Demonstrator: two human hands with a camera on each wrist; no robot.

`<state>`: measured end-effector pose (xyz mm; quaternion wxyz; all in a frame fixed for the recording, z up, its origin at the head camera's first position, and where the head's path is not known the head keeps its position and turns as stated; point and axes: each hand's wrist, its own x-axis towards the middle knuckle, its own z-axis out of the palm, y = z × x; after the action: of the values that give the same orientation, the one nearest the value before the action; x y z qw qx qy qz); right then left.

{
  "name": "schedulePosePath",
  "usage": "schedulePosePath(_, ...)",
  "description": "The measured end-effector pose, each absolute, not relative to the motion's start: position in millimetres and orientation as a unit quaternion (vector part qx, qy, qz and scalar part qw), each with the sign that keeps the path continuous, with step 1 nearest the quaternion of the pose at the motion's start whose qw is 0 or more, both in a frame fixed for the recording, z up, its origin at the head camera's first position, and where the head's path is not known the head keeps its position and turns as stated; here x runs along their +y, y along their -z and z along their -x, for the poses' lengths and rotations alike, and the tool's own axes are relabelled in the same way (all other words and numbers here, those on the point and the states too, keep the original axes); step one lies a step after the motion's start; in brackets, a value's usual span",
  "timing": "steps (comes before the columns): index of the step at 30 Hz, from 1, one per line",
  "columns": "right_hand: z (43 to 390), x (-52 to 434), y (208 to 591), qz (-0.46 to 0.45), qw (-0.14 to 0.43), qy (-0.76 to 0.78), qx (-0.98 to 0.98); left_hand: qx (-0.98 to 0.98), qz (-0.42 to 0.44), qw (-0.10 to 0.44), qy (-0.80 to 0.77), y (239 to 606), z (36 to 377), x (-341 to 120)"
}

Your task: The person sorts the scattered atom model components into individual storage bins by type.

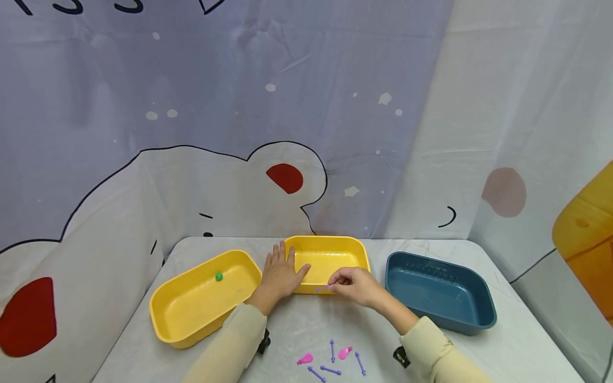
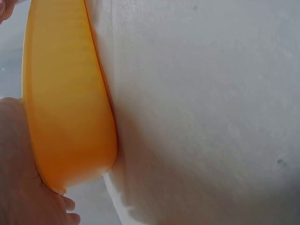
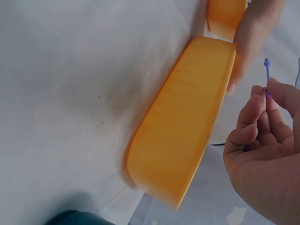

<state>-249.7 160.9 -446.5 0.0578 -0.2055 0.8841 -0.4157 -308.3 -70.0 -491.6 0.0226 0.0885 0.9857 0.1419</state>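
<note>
Nearest the camera, a scatter of small purple sticks (image 1: pixel 331 351) and two pink pieces (image 1: pixel 345 352) lies on the grey table (image 1: pixel 297 324) between the person's two cream sleeves.

Farthest left sits a yellow tray (image 1: pixel 191 314) with a single green bead (image 1: pixel 218 276) inside it, near its back wall. Just right of it, the left hand (image 1: pixel 279 275) lies flat with its fingers straight and spread, pressing on the near left corner of the middle yellow tray (image 1: pixel 356 250), the thumb reaching over the rim. From the left wrist, that tray's outer wall (image 2: pixel 65 108) fills the side of the view, with the palm against it.

Next along, the right hand (image 1: pixel 354 284) pinches a thin purple stick (image 1: pixel 322 289) between thumb and fingertips, holding it just above the tray's front rim. The right-wrist view shows the stick (image 3: pixel 266 75) standing up from the pinch, beside the tray's wall (image 3: pixel 183 136).

Farthest right, a dark blue tray (image 1: pixel 479 319) stands apart from the yellow one.
</note>
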Motion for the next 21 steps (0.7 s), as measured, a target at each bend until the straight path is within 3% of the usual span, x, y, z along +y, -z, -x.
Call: schedulePosePath(21,267,167,440,0.133,0.058,0.429,0.892,0.986,-0.081,0.031,-0.142,494,310,-70)
